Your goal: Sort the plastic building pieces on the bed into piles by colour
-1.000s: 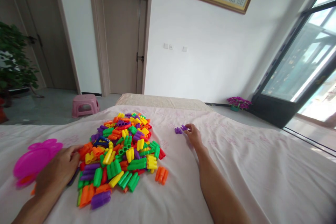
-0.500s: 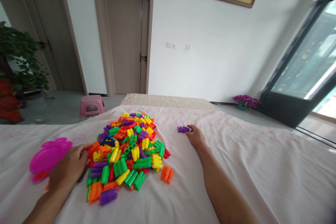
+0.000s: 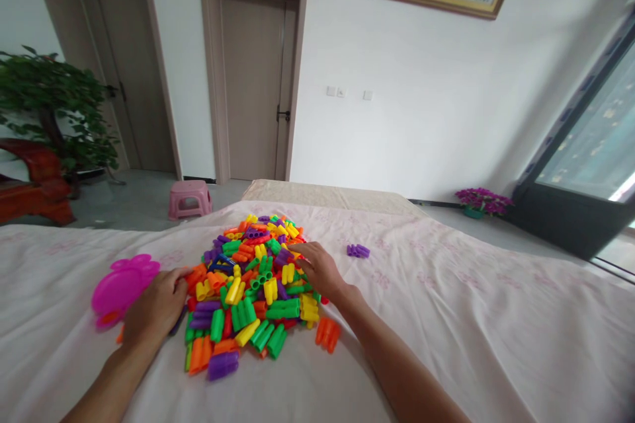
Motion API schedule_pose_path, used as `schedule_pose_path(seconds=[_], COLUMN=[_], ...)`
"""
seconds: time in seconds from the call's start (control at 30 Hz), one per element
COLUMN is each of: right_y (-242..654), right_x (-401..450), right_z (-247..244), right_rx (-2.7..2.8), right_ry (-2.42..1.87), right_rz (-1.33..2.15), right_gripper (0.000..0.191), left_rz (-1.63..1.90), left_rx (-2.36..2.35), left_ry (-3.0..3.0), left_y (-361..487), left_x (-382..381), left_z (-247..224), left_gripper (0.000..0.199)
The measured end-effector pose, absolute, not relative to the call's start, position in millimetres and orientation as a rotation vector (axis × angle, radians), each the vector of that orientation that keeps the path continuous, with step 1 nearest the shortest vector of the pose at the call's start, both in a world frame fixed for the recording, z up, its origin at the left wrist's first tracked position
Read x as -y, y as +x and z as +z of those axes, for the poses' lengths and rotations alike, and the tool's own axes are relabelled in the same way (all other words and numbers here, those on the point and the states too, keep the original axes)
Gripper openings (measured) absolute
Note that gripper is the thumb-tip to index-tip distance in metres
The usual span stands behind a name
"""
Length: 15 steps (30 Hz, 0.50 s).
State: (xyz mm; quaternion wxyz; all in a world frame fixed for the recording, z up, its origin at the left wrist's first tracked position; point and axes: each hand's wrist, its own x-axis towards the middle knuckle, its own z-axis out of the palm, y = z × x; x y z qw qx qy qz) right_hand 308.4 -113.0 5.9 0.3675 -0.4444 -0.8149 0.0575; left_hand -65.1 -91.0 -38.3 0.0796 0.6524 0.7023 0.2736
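Head view: right hand (image 3: 320, 271) outstretched over the block pile (image 3: 258, 283), left hand (image 3: 156, 304) alongside, grip unclear.

Free cloth (image 3: 496, 330) right of block pile (image 3: 243, 314)

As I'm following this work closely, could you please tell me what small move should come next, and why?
Perhaps the right hand should grasp the purple block beside its fingers: they reach over the colourful pile, and a purple cluster lies apart on the cloth.
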Motion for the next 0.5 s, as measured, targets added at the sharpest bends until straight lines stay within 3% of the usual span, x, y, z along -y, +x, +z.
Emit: schedule_pose_path(seconds=[0.37, 0.5], right_y=[299, 294], right_x=[124, 128], right_z=[18, 22], right_rx=[2.07, 2.081], right_ry=[-1.605, -1.716], right_rz=[0.225, 0.196], right_gripper=[0.042, 0.039], left_rz=[0.815, 0.984], left_rx=[-2.128, -2.228], left_ry=[1.932, 2.089], left_y=[-62, -54], left_x=[93, 101], left_z=[-37, -25], left_gripper=[0.044, 0.047])
